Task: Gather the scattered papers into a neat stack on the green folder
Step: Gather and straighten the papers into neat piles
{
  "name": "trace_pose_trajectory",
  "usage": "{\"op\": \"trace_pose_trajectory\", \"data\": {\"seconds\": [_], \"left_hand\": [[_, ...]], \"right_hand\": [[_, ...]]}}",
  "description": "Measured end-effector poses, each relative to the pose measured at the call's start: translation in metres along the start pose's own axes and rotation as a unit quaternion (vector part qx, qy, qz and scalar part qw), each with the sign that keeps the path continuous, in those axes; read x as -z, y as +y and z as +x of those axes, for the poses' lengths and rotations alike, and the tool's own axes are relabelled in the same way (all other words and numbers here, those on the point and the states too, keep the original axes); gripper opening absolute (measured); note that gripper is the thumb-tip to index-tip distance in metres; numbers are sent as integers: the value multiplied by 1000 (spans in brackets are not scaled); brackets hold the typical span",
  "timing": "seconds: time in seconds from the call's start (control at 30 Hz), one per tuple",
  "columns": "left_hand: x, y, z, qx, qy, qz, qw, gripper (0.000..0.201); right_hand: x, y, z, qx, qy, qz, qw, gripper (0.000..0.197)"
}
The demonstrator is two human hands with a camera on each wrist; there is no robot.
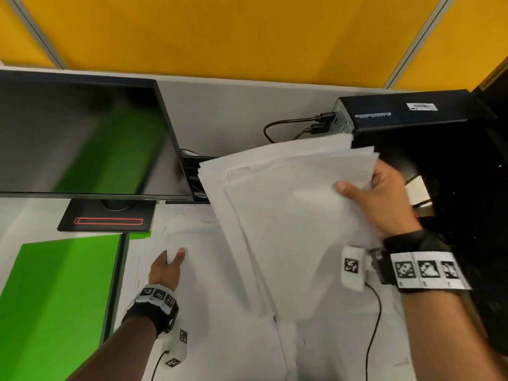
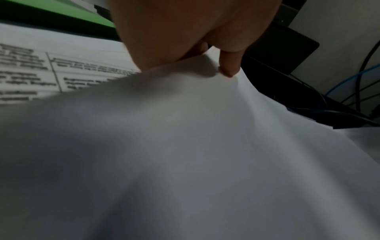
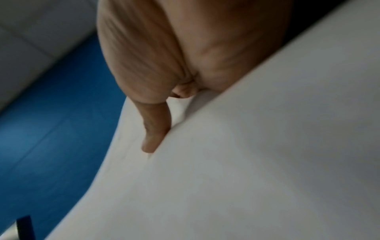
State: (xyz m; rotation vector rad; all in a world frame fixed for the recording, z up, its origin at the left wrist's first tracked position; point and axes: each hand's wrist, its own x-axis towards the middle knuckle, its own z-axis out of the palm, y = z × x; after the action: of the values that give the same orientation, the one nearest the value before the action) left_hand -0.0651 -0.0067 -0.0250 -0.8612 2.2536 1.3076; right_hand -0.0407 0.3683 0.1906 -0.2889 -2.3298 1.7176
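While right hand (image 1: 384,199) grips the limp sheaf (image 1: 288,204) at frame centre, left hand (image 1: 167,266) pinches a loose sheet (image 1: 187,237) (thin, slippery; support edges)

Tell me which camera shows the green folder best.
The head view. There the green folder lies flat at the left of the desk, nearly its whole cover visible and bare. The left wrist view catches only a thin green strip past the papers; the right wrist view shows none of it.
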Motion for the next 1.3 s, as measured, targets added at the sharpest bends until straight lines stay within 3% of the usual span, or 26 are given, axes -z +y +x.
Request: {"op": "trace_pose_trajectory", "data": {"seconds": [0.27,0.4,0.73,0.87,1.0,1.13,1.23,1.3], "left_hand": [[-1,1,-7,0,7,-38,999,65],[-2,0,-8,2,14,-47,999,59],[-12,0,-7,13,40,-101,994,48],[-13,5,-8,1,39,-128,991,47],[-11,16,1,-95,9,-129,987,49],[-12,25,17,-150,-5,-85,985,49],[-19,25,28,-168,-2,-43,985,31],[-23,23,29,-161,7,-31,986,30]], "right_hand": [[-96,130,-33,-270,-50,24,961,32],[-125,144,-51,-308,-16,-71,949,32],[-166,156,-33,-296,33,-62,953,44],[-161,158,-33,-281,-66,-140,947,44],[-160,163,-32,-296,-153,-198,922,55],[-171,156,-23,-260,-205,-209,920,59],[-186,154,-17,-274,-165,-207,925,66],[-195,154,-19,-296,-106,-180,932,59]]}}
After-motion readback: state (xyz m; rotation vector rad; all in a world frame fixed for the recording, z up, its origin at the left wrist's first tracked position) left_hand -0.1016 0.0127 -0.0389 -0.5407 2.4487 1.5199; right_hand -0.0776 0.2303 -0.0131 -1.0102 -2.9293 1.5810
